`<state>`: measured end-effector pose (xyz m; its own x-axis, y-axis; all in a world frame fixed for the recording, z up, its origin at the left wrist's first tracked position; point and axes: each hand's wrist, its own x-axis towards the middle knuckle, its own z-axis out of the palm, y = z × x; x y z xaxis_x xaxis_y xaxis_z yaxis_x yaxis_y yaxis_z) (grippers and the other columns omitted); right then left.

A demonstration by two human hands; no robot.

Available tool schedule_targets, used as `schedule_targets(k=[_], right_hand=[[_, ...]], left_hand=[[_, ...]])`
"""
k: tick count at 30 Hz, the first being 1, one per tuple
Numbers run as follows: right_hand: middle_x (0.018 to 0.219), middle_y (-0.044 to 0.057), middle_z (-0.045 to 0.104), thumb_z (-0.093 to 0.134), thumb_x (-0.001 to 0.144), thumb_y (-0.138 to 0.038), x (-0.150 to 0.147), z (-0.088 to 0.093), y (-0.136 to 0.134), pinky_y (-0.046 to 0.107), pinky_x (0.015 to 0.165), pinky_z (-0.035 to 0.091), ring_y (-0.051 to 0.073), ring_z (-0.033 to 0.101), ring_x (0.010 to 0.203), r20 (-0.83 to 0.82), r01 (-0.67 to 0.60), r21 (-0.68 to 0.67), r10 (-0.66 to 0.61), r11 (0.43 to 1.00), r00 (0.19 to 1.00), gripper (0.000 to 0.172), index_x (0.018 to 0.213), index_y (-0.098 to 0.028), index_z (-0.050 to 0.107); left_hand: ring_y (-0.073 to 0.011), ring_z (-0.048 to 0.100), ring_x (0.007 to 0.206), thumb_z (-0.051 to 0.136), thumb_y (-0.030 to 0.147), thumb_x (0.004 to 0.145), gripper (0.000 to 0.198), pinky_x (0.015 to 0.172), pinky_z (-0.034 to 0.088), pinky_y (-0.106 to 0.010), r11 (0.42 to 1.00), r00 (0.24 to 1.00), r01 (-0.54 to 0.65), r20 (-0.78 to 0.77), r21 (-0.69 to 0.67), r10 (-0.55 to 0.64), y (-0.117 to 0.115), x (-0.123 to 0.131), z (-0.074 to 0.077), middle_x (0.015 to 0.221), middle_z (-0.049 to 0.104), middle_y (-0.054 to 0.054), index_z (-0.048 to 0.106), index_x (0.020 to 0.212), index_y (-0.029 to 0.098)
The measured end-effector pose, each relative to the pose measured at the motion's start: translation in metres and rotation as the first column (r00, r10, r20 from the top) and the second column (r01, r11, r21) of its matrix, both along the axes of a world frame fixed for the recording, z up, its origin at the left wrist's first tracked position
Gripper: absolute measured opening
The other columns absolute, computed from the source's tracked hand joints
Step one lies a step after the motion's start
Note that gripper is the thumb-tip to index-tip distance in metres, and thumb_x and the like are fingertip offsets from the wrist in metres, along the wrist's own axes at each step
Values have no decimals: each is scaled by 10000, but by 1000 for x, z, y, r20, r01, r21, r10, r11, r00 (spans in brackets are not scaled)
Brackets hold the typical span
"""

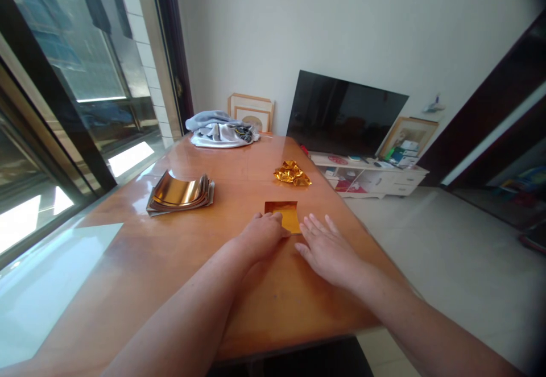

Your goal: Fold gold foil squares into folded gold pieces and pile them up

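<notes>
Your left hand touches the gold sheet on the desk; I cannot tell if it grips. Your right hand, fingers apart, is just to the right.

A pale wall rises behind the glossy orange-brown tabletop. At left stands a dark-framed window, bright patches of sunlight lying beyond it near a strip of white tiles. A large black TV shows above a low white cabinet, framed pictures on either side. The floor is pale and shiny; a dark doorway edges the right.
</notes>
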<state>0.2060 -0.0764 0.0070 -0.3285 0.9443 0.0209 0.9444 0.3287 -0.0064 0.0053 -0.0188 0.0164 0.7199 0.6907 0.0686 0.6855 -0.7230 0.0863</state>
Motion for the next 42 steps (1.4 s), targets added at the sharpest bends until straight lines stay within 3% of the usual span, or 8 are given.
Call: schedule_targets(k=[3,6,9,15,19,25,31,42], right_hand=[[1593,184,333,324,978,-262,-12,2,-2,446,1227,205,263,284,1494,-129,-79,-17,76,997,989,585,1522,-55,389],[1453,172,546,359,933,-187,-22,4,-3,367,1090,416,240,552,1306,-275,-25,-86,0,996,962,585,1512,-115,398],[1264,150,680,395,897,-158,-28,6,-5,348,978,484,243,663,1126,-301,45,-126,-81,991,950,554,1447,-145,464],[1440,153,558,397,882,-114,-35,-3,-3,364,1118,379,249,543,1307,-211,5,-69,-19,998,977,557,1428,-135,508],[1518,171,470,391,920,-150,-38,-6,-2,396,1177,309,271,453,1394,-114,-29,-60,22,998,993,555,1466,-115,484],[1427,146,566,374,956,-197,-46,10,-4,427,1051,423,300,560,1271,-2,-78,-83,78,993,997,543,1483,-260,485],[1295,150,642,381,964,-239,-55,21,-4,411,928,474,297,644,1091,67,-87,-102,94,991,993,538,1490,-313,469],[1426,100,570,380,958,-227,-43,18,-5,418,1037,426,271,594,1223,-29,-124,-124,121,985,992,571,1513,-353,423]], left_hand=[[-255,589,927,491,306,956,300,841,414,-379,1000,1000,-2,-19,21,3,-1,-1,1,1070,624,-99,727,1141,295],[-254,591,939,492,274,941,320,841,411,-386,999,1000,11,-24,31,-10,-1,-3,2,1077,627,-91,710,1170,324],[-254,597,934,489,235,920,336,846,401,-399,1000,999,22,-35,19,-22,-2,-6,6,1069,639,-90,721,1141,333],[-264,595,959,493,152,871,311,889,367,-444,997,999,-37,-39,-68,34,-4,-18,15,1066,680,-92,767,929,285],[-285,576,992,512,142,859,344,905,350,-475,991,996,-94,-19,-98,93,-1,-25,18,1054,711,-88,786,952,328],[-291,570,1030,538,181,850,324,940,361,-471,979,986,-162,13,-126,165,5,-35,19,1021,742,-85,802,956,335],[-281,598,1007,561,217,831,274,938,401,-446,966,980,-180,46,-187,192,11,-42,20,1008,756,-66,804,909,317],[-290,608,1011,545,264,836,272,902,445,-448,963,971,-220,55,-158,231,15,-32,14,1067,731,-86,795,934,307]])
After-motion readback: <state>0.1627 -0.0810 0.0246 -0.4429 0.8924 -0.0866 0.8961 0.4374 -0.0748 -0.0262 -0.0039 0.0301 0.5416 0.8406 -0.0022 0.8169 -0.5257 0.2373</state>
